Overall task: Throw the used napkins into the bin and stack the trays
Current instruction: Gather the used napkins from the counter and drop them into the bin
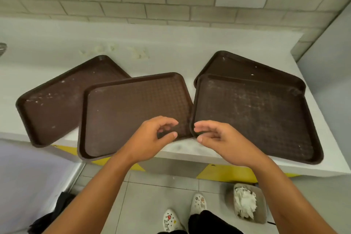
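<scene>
1. On the white counter (171,47) lie four brown plastic trays: the far-left tray (57,104), the middle tray (129,112) overlapping it, the near-right tray (252,118) resting on the back-right tray (252,68).
2. Our left hand (150,138) and right hand (220,138) hover over the gap between the middle and near-right trays, fingers loosely curled, holding nothing.
3. The crumpled napkins (244,204) already sit in the bin (262,205) on the floor; stacking remains.
4. We judge the trays stiff, light, textured inside; pinching a raised rim at the near corner should give a sure hold.
</scene>
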A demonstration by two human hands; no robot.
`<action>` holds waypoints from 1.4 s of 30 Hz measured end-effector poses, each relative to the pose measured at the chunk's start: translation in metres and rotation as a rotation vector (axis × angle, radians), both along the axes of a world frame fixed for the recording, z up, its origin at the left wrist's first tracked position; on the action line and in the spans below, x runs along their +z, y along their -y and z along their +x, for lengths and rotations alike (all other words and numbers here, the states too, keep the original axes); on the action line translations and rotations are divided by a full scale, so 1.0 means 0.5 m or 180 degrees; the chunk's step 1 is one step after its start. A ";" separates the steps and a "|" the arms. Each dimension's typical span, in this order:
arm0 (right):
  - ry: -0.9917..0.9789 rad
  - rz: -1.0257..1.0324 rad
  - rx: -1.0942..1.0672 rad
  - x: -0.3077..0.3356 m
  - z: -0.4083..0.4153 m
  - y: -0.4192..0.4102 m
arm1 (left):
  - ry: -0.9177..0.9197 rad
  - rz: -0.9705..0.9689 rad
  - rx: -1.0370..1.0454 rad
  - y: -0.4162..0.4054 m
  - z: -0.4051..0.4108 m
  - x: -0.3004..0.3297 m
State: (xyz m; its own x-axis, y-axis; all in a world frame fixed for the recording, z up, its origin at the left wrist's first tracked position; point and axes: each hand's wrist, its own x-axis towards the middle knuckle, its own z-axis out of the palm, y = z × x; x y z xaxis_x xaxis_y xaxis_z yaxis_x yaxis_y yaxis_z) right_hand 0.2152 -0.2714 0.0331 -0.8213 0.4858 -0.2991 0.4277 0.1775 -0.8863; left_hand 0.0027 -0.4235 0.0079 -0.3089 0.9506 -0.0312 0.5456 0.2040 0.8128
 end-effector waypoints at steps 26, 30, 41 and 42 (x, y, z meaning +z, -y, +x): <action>-0.0085 0.0608 0.0766 0.021 -0.520 -0.231 | -0.0357 -0.0227 0.0885 -0.108 -0.540 0.016; -0.0099 0.0780 0.0701 0.014 -0.637 -0.232 | -0.0546 -0.0194 0.0969 -0.121 -0.665 0.010; 0.0489 0.1420 0.0528 -0.080 -0.917 -0.240 | -0.1095 -0.0911 0.1070 -0.188 -0.958 -0.063; 0.0519 0.1463 0.0517 -0.092 -0.932 -0.240 | -0.1099 -0.0966 0.1080 -0.195 -0.976 -0.073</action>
